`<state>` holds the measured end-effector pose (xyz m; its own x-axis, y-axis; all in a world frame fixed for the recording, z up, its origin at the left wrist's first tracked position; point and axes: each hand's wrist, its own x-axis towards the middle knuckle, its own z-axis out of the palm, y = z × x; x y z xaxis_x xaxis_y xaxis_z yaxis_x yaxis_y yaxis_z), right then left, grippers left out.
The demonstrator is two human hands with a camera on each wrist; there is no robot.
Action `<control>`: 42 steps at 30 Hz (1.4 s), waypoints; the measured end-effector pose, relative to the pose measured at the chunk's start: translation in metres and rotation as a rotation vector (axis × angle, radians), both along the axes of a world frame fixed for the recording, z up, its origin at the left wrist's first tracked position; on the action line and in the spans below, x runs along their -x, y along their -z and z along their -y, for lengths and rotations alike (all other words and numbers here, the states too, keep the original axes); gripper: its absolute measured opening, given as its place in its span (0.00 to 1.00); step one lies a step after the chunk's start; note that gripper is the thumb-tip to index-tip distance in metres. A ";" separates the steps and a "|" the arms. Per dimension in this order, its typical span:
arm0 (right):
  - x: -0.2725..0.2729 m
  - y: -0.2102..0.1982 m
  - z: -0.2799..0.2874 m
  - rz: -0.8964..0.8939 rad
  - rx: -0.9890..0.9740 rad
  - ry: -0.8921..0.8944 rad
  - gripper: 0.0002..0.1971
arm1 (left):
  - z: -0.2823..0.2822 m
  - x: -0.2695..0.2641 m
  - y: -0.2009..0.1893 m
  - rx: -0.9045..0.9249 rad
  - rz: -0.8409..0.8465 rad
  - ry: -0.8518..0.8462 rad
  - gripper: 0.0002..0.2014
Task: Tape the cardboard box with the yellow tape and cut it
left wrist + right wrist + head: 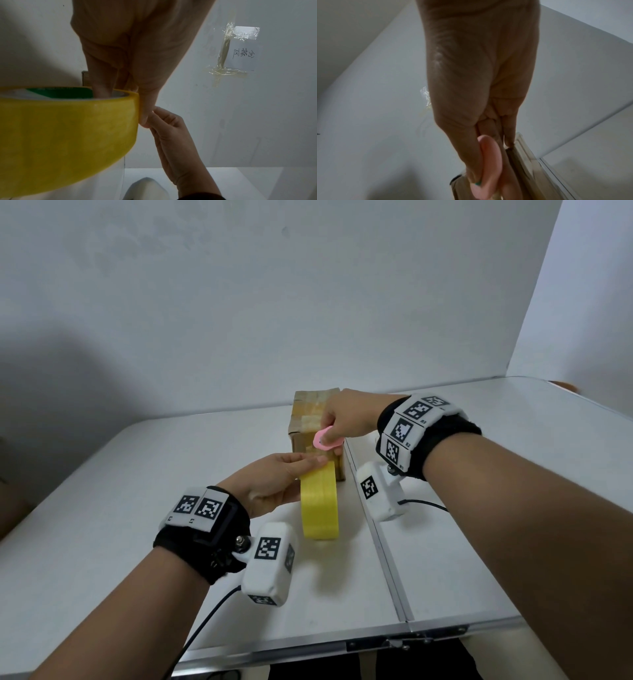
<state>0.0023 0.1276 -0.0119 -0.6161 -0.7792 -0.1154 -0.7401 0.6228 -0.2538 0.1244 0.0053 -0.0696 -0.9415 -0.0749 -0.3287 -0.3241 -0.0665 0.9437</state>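
Observation:
A small cardboard box [305, 422] stands upright on the white table [137, 508], with pale tape over its top. My left hand [274, 481] grips the yellow tape roll [320, 501] just in front of the box, a finger inside the core and the thumb on the outer rim. In the left wrist view the roll [65, 132] fills the lower left. My right hand [346, 419] pinches a small pink cutter [325, 440] against the box's near face, right above the roll. The right wrist view shows the pink cutter [489, 162] between thumb and fingers beside the box [522, 169].
A seam [376, 542] runs front to back along the table just right of the box. A paper note [243, 50] is taped to the white wall behind. The table's front edge [308, 648] lies close to me.

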 end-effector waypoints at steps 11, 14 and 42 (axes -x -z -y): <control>-0.003 0.007 0.008 -0.030 0.092 -0.019 0.12 | 0.003 -0.001 0.003 -0.019 0.008 0.021 0.17; -0.004 0.009 0.008 -0.025 0.105 -0.016 0.12 | 0.003 0.000 0.004 -0.010 0.004 0.029 0.18; -0.014 -0.002 0.022 -0.164 -0.116 0.018 0.10 | 0.005 0.003 0.005 0.002 0.016 0.028 0.16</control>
